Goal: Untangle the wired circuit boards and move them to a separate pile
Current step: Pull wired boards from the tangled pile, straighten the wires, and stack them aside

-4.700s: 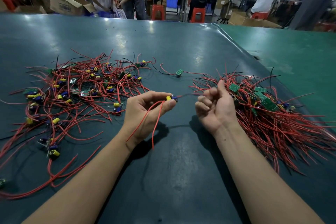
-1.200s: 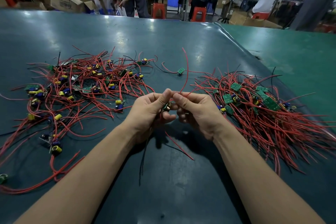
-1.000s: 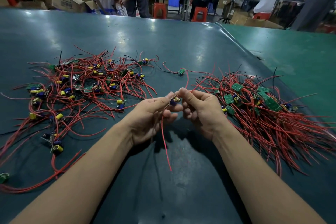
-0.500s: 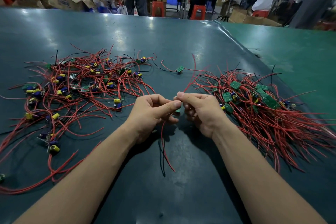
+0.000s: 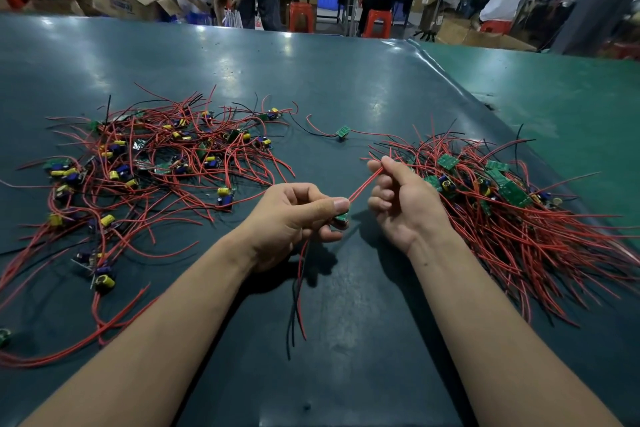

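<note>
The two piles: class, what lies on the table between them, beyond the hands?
In the head view, one lone green board with a red and a black wire, apart from the left pile and the right pile.

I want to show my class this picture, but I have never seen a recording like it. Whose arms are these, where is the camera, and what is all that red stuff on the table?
There is no machine here. The arms belong to a person wearing a camera on the head, so you look down at their own hands. The left hand pinches a small circuit board; its loose wires hang toward the table. The right hand pinches the board's red wire, stretched between the two hands. On the left lies a tangled pile of wired boards, on the right a separate pile. One lone board lies between them. Other workers stand in the background.
</note>
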### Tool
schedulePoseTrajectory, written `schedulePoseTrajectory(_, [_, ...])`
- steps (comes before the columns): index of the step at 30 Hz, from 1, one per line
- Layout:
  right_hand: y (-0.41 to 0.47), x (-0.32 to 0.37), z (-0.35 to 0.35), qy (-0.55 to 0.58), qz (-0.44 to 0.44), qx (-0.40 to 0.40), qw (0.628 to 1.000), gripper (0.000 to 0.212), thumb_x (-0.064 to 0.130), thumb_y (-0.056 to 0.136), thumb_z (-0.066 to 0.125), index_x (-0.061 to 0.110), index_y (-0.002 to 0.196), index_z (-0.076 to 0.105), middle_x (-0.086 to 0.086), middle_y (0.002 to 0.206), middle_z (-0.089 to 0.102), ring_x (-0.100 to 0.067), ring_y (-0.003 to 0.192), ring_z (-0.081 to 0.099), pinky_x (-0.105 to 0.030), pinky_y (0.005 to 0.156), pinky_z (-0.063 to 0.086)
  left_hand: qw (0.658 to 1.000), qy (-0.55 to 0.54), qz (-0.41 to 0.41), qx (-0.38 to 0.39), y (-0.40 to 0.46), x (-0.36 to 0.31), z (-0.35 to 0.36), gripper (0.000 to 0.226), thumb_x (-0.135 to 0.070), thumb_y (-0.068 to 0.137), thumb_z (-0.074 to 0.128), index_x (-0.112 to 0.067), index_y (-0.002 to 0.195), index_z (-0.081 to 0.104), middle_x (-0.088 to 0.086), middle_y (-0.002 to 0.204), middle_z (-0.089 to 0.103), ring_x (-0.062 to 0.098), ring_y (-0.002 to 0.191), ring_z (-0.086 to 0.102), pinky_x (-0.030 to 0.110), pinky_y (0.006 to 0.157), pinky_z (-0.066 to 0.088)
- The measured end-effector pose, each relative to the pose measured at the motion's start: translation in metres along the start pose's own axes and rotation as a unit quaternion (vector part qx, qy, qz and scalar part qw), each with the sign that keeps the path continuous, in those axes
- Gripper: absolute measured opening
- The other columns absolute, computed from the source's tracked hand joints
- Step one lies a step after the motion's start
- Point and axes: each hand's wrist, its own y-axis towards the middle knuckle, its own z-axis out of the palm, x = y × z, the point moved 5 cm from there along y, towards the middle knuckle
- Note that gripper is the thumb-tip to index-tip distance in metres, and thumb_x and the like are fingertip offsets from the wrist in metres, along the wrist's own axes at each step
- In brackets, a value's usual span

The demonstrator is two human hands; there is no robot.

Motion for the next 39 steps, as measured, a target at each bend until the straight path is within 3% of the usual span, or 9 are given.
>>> schedulePoseTrajectory(5, [0.001, -0.007, 0.001, 0.084, 0.082, 0.006, 0.993, 0.035, 0.012, 0.095, 0.044, 0.013, 0.060, 0.046, 0.009, 0.040, 0.023, -0.003, 0.028, 0.021, -0.015, 0.027, 0.017, 0.999, 0.019, -0.014, 0.028, -0.004, 0.000, 0.006, 0.022, -0.007, 0.069, 0.072, -0.007, 0.059, 0.053, 0.012, 0.064, 0.065, 0.011, 0.042, 0.056, 0.024, 0.054, 0.054])
schedulePoseTrajectory(12, [0.001, 0.003, 0.001, 0.022, 0.004, 0.010, 1.000, 0.028, 0.016, 0.099, 0.047, 0.006, 0.076, 0.059, 0.007, 0.046, 0.033, -0.004, 0.034, 0.027, -0.015, 0.032, 0.021, 0.999, 0.007, -0.013, 0.034, -0.009, -0.005, 0.007, 0.025, -0.004, 0.070, 0.068, -0.011, 0.052, 0.052, 0.007, 0.055, 0.060, 0.012, 0.045, 0.058, 0.023, 0.050, 0.052])
schedulePoseTrajectory(20, [-0.001, -0.002, 0.003, 0.125, 0.093, 0.040, 0.987, 0.052, 0.015, 0.095, 0.037, 0.017, 0.043, 0.040, 0.007, 0.040, 0.019, -0.004, 0.029, 0.018, -0.015, 0.028, 0.014, 0.998, 0.021, -0.028, 0.054, -0.010, -0.004, 0.010, 0.025, -0.004, 0.070, 0.068, -0.014, 0.051, 0.058, 0.015, 0.057, 0.058, 0.015, 0.044, 0.056, 0.024, 0.051, 0.051])
schedulePoseTrajectory(26, [-0.001, 0.007, -0.003, 0.070, 0.007, -0.016, 0.997, 0.031, 0.017, 0.101, 0.045, 0.006, 0.076, 0.060, 0.004, 0.055, 0.035, -0.004, 0.034, 0.028, -0.015, 0.031, 0.023, 0.998, 0.015, -0.027, 0.059, -0.011, -0.006, 0.008, 0.025, -0.005, 0.070, 0.069, -0.016, 0.051, 0.057, 0.013, 0.056, 0.061, 0.014, 0.043, 0.056, 0.024, 0.051, 0.051])
schedulePoseTrajectory(29, [0.000, 0.007, -0.007, 0.083, 0.024, -0.040, 0.995, 0.037, 0.012, 0.096, 0.043, 0.011, 0.060, 0.051, 0.005, 0.049, 0.027, -0.005, 0.031, 0.023, -0.016, 0.028, 0.019, 0.998, 0.008, -0.024, 0.062, -0.011, -0.006, 0.008, 0.025, -0.002, 0.071, 0.068, -0.014, 0.051, 0.057, 0.015, 0.057, 0.057, 0.015, 0.045, 0.061, 0.024, 0.049, 0.050])
schedulePoseTrajectory(32, [-0.001, 0.003, -0.003, 0.094, 0.070, -0.003, 0.993, 0.055, 0.017, 0.097, 0.038, 0.019, 0.042, 0.034, 0.007, 0.040, 0.018, -0.005, 0.027, 0.017, -0.017, 0.023, 0.013, 0.996, 0.027, -0.027, 0.081, -0.012, -0.005, 0.009, 0.028, -0.003, 0.072, 0.067, -0.017, 0.050, 0.058, 0.010, 0.056, 0.062, 0.015, 0.046, 0.061, 0.023, 0.050, 0.050])
schedulePoseTrajectory(34, [0.000, 0.005, -0.003, 0.084, 0.057, 0.011, 0.995, 0.054, 0.026, 0.101, 0.042, 0.018, 0.048, 0.037, 0.006, 0.042, 0.022, -0.005, 0.028, 0.019, -0.016, 0.024, 0.015, 0.997, 0.017, -0.023, 0.076, -0.011, -0.006, 0.008, 0.027, -0.006, 0.072, 0.068, -0.018, 0.050, 0.058, 0.009, 0.058, 0.064, 0.012, 0.043, 0.057, 0.023, 0.050, 0.050])
schedulePoseTrajectory(36, [-0.001, 0.007, -0.001, 0.055, 0.045, 0.024, 0.997, 0.052, 0.051, 0.100, 0.040, 0.014, 0.067, 0.055, 0.005, 0.051, 0.033, -0.004, 0.034, 0.027, -0.015, 0.029, 0.021, 1.000, -0.006, -0.001, 0.026, -0.008, -0.008, 0.002, 0.023, -0.013, 0.071, 0.070, -0.018, 0.051, 0.060, 0.010, 0.063, 0.067, 0.008, 0.039, 0.051, 0.022, 0.052, 0.052])
schedulePoseTrajectory(39, [-0.008, -0.003, 0.006, -0.135, 0.066, 0.070, 0.986, 0.068, 0.070, 0.084, 0.042, 0.008, 0.097, 0.067, 0.004, 0.061, 0.048, -0.006, 0.040, 0.038, -0.015, 0.033, 0.027, 0.996, -0.052, 0.032, -0.068, -0.002, -0.010, -0.012, 0.017, -0.019, 0.072, 0.072, -0.015, 0.056, 0.065, 0.014, 0.071, 0.068, 0.006, 0.040, 0.051, 0.021, 0.055, 0.054])
